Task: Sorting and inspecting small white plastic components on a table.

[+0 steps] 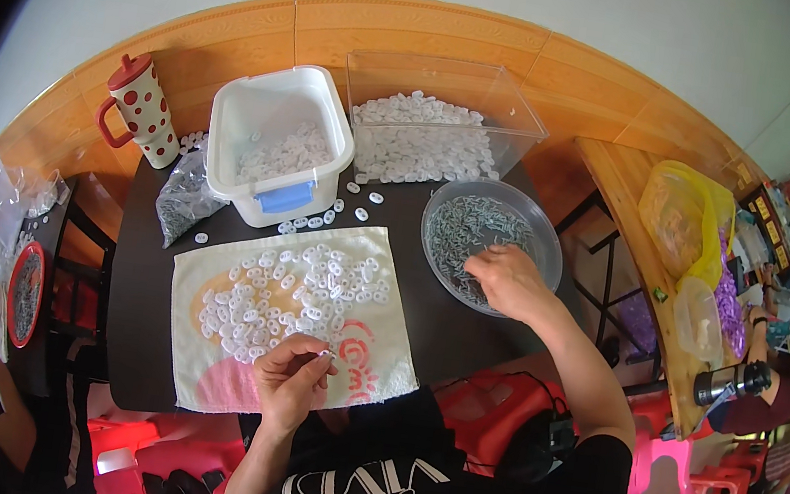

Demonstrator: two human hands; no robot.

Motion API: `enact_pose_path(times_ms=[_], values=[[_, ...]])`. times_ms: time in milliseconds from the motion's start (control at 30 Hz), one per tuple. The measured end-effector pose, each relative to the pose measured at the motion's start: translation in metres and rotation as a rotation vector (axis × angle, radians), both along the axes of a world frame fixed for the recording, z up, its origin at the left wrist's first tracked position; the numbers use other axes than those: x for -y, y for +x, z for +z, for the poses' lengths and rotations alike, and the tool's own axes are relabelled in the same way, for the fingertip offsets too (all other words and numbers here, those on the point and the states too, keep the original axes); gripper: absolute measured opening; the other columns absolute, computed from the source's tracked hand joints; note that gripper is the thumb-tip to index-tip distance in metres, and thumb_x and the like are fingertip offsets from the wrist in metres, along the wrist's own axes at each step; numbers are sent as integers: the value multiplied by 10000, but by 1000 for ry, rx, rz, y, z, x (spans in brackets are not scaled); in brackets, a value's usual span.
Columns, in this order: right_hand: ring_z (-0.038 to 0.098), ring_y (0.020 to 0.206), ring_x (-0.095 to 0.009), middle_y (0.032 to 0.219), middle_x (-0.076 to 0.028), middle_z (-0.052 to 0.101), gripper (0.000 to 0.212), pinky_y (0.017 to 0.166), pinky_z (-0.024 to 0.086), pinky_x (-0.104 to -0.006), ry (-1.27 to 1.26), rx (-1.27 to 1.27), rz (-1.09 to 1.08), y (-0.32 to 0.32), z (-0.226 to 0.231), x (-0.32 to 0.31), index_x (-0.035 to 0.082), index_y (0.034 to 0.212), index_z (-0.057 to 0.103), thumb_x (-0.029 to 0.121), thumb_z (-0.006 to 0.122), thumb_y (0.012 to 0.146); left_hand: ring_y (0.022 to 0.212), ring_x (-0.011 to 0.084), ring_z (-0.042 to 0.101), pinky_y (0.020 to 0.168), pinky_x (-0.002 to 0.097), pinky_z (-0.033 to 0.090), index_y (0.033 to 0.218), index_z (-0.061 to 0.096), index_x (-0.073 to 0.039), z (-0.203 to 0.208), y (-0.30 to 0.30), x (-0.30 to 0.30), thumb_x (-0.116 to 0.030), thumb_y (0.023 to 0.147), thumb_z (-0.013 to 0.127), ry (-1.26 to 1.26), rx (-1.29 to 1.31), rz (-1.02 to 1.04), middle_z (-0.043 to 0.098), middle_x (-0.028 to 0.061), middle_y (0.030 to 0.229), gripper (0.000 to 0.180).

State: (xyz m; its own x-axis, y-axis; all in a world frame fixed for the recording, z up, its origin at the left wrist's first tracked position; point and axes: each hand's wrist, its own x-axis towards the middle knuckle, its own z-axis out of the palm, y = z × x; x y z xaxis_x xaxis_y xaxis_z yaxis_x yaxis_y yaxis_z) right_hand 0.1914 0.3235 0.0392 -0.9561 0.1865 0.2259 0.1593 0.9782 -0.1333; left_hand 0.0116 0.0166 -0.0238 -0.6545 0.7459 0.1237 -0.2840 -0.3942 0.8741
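A small white oval piece (329, 353) is pinched between thumb and fingertips of the left hand (288, 382), held just above the near edge of a printed cloth (392, 338). The right hand (514, 282) is lowered into a round grey tray (555, 259), its fingers bunched among thin, screw-like bits (463, 226); whether one is gripped cannot be told. Loose white ovals (244, 312) are spread over the cloth, left of the tray. Behind the cloth, more ovals are held in a white tub (244, 204) with a blue latch (284, 199) and in a clear bin (516, 141). A plastic bag (188, 193) of dark bits is set beside the tub, and a red-dotted tumbler (147, 106) is placed farther left. All are supported by a dark table (138, 312).
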Motion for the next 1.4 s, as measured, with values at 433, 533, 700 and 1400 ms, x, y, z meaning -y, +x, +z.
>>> enact_pose_path(times_ms=[433, 533, 700, 1400], values=[[593, 773, -335, 823, -161, 614, 49, 681, 468, -402, -163, -123, -86, 10, -12, -4, 5, 865, 617, -8, 575, 845, 796, 86, 624, 627, 235, 501, 1049, 677, -22, -9, -2, 6, 25, 894, 614, -34, 28, -147, 670, 29, 947, 174], [629, 906, -308, 986, -187, 682, 140, 835, 488, -433, -307, 43, -238, 29, -5, 2, 60, 992, 671, 141, 680, 878, 785, 43, 614, 645, 197, 487, 1066, 661, -6, -17, 2, 2, -13, 922, 628, 90, -53, -140, 666, 3, 926, 148], [623, 819, -283, 873, -125, 676, 84, 760, 497, -359, -276, -298, -151, -5, 16, 16, 15, 954, 666, 27, 655, 872, 726, 31, 604, 609, 187, 475, 1050, 653, 5, -19, 1, 2, -34, 928, 637, 122, -55, -89, 656, -11, 866, 129], [585, 835, -81, 929, -44, 619, 57, 733, 458, -209, -1289, -484, 169, -102, -24, 180, -28, 970, 607, -12, 553, 956, 761, 88, 632, 648, 216, 517, 1207, 631, -1, -1, -7, 12, 80, 899, 603, 17, 30, 26, 663, 42, 965, 320]])
